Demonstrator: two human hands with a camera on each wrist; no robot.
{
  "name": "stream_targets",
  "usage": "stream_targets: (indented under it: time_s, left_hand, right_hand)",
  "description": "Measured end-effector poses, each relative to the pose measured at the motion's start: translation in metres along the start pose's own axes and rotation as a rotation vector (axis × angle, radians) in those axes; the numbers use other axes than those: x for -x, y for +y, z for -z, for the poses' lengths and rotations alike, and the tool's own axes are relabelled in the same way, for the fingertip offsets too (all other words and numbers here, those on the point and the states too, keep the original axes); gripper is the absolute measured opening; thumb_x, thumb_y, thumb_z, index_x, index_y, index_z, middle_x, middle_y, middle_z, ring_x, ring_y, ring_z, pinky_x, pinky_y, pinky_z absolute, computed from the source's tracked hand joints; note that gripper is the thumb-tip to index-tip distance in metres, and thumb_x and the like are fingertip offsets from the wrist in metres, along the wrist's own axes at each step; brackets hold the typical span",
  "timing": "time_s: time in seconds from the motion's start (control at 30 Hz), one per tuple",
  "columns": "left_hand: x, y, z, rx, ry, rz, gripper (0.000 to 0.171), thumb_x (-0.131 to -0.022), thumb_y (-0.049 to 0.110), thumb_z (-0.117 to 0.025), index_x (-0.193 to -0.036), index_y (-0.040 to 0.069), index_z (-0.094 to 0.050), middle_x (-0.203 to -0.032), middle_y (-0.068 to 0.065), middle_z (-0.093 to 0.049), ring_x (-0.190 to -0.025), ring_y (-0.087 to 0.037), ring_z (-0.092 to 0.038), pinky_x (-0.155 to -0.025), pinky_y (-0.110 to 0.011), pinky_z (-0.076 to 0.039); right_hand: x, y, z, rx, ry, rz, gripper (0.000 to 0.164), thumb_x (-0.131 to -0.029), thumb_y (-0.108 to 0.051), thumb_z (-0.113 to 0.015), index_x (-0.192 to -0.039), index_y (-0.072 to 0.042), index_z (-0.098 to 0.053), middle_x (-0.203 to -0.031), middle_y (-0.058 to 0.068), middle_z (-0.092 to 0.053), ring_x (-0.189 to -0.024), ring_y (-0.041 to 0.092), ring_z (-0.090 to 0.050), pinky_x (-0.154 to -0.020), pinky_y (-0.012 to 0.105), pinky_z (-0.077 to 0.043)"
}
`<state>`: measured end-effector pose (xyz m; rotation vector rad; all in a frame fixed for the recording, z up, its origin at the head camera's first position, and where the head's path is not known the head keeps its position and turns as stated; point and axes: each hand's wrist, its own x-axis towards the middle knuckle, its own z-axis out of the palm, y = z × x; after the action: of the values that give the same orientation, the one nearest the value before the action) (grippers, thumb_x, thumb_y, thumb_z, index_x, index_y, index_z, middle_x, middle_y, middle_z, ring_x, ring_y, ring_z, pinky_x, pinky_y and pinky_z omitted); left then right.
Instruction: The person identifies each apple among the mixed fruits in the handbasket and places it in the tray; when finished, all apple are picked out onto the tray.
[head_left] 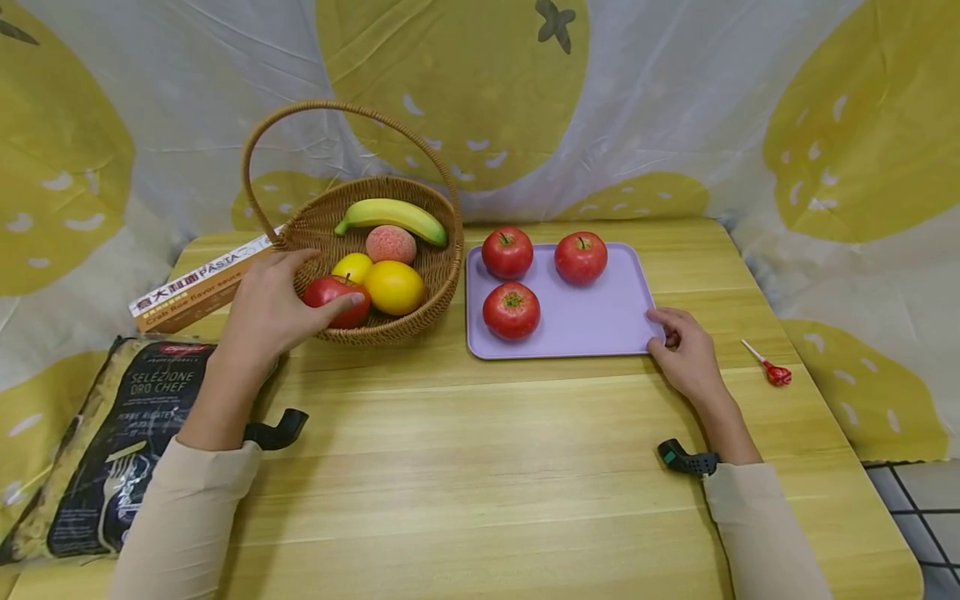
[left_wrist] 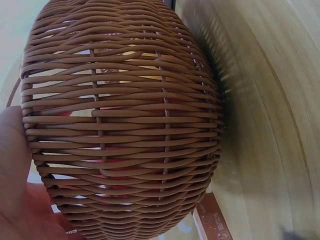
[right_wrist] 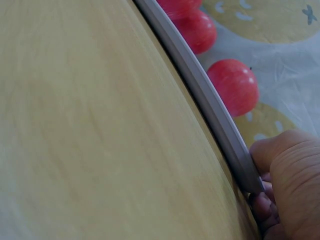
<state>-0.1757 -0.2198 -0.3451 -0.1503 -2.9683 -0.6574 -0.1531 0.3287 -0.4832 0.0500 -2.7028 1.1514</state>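
My left hand [head_left: 273,308] reaches over the left rim of a wicker basket [head_left: 442,312] and grips a red apple [head_left: 330,289], thumb across its front. Beside that apple lie two yellow lemon-like fruits [head_left: 396,287], with a pinkish peach-like fruit [head_left: 391,245] and a banana [head_left: 393,216] behind. In the left wrist view the basket's woven side [left_wrist: 125,120] hides most of the fruit. My right hand [head_left: 684,350] pinches the right edge of a lavender tray [head_left: 592,321]. On the tray stand three red apples [head_left: 512,311], grouped toward its left and back.
A pasta box [head_left: 202,287] lies left of the basket, partly behind the left hand. Nearer, a black pasta bag [head_left: 135,433] lies under the left forearm. A red lollipop [head_left: 776,372] lies right of the right hand. A patterned cloth [head_left: 637,100] hangs behind the table [head_left: 480,475].
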Motion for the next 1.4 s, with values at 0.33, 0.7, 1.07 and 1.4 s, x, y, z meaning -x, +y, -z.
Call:
stream_targets:
  time_s: [0.33, 0.7, 1.07, 1.4]
  left_hand:
    - [-0.005, 0.001, 0.001, -0.047, -0.063, -0.004, 0.096, -0.082, 0.070, -0.073, -0.146, 0.001, -0.054, -0.142, -0.031, -0.057, -0.131, -0.054, -0.042, -0.105, -0.067, -0.037]
    - [-0.016, 0.006, 0.002, -0.111, -0.177, 0.005, 0.104, -0.079, 0.074, -0.072, -0.149, 0.000, -0.050, -0.132, -0.032, -0.061, -0.111, -0.050, -0.054, -0.088, -0.058, -0.048]
    - [-0.025, 0.007, -0.003, -0.161, -0.271, 0.016, 0.100, -0.081, 0.075, -0.070, -0.145, 0.000, -0.050, -0.122, -0.029, -0.065, -0.101, -0.045, -0.061, -0.082, -0.055, -0.051]
    - [-0.030, 0.011, -0.006, -0.219, -0.331, 0.025, 0.102, -0.079, 0.078, -0.069, -0.140, -0.002, -0.053, -0.117, -0.028, -0.064, -0.099, -0.043, -0.060, -0.078, -0.053, -0.051]
  right_hand:
    - [-0.001, 0.001, 0.001, 0.006, -0.007, -0.008, 0.045, -0.088, 0.003, -0.063, -0.133, 0.003, -0.066, -0.132, 0.022, -0.061, -0.090, 0.020, -0.051, -0.073, 0.009, -0.036]
    - [-0.001, 0.003, 0.000, 0.000, -0.012, -0.001, 0.045, -0.088, 0.004, -0.064, -0.132, 0.004, -0.066, -0.133, 0.023, -0.061, -0.091, 0.023, -0.052, -0.072, 0.008, -0.036]
    - [-0.002, 0.002, 0.001, 0.006, -0.014, -0.005, 0.044, -0.089, 0.002, -0.064, -0.133, 0.003, -0.066, -0.134, 0.022, -0.061, -0.091, 0.022, -0.051, -0.073, 0.009, -0.036]
    - [0.000, 0.000, 0.002, 0.005, -0.014, -0.012, 0.045, -0.089, 0.002, -0.064, -0.134, 0.003, -0.065, -0.135, 0.022, -0.061, -0.091, 0.022, -0.051, -0.072, 0.008, -0.036]
